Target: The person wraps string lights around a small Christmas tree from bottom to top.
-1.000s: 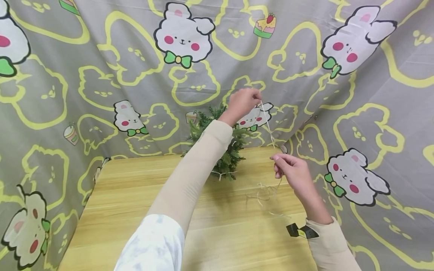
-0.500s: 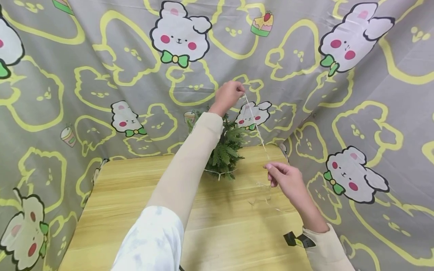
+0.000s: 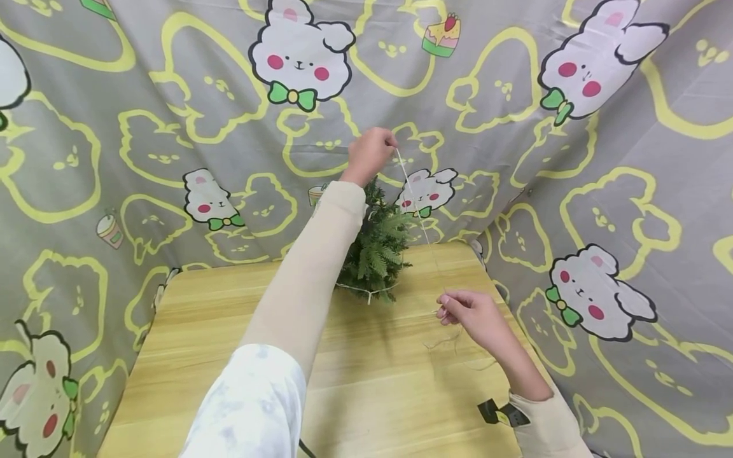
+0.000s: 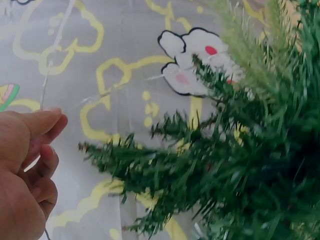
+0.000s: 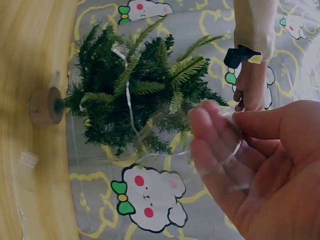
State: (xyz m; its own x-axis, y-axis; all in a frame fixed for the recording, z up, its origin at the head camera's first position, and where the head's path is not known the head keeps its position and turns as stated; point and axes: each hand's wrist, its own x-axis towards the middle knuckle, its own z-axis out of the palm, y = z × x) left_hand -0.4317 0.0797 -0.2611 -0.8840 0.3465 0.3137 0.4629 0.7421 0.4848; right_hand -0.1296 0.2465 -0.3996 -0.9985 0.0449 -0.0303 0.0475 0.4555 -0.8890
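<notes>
A small artificial Christmas tree (image 3: 379,254) stands on the table, partly behind my left forearm; its round wooden base (image 5: 46,106) shows in the right wrist view. Thin, clear-wired string lights (image 3: 408,184) go round its lower branches and across its side. High beside the treetop, my left hand (image 3: 369,156) pinches the wire between thumb and fingers. From there the strand slants down to my right hand (image 3: 475,315), low to the right of the tree. That hand holds the wire lightly at thumb and forefinger, and a loose loop crosses its palm in the right wrist view.
The wood-grain table (image 3: 229,331) reaches back to a grey curtain (image 3: 229,152) printed with rabbits, which also hangs on both sides. Loose wire (image 3: 443,342) trails below my right hand. A black strap device (image 3: 502,413) sits at my right wrist.
My left hand has moved left and slightly up, past the treetop, drawing the wire along. My right hand has come down and a little left. The strand between them looks longer and straighter.
</notes>
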